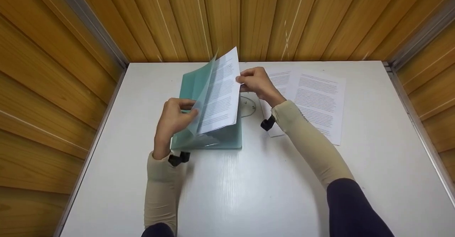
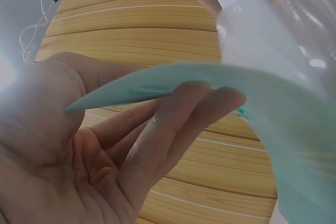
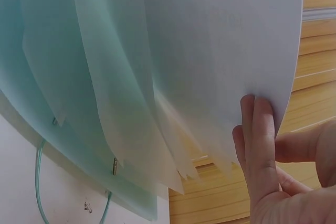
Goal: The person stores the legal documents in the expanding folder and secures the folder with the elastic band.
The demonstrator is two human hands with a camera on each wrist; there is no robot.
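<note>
A teal plastic folder (image 1: 192,84) lies opened on the white table, with translucent sleeves (image 3: 123,124) fanned out inside it. My left hand (image 1: 174,117) pinches the folder's raised left side, thumb on one face and fingers on the other; its bent teal edge (image 2: 173,80) shows close up in the left wrist view. Printed paper (image 1: 224,91) stands tilted up among the sleeves. Its right edge is pinched between the thumb and fingers of my right hand (image 1: 257,82), which the right wrist view shows with several fingertips (image 3: 262,111) flat against the sheet.
Loose printed sheets (image 1: 318,98) lie on the table (image 1: 227,194) to the right, partly under my right forearm. A thin elastic cord (image 1: 254,112) loops out from the folder's right side. Wooden plank walls (image 1: 220,16) border the table at the back and sides.
</note>
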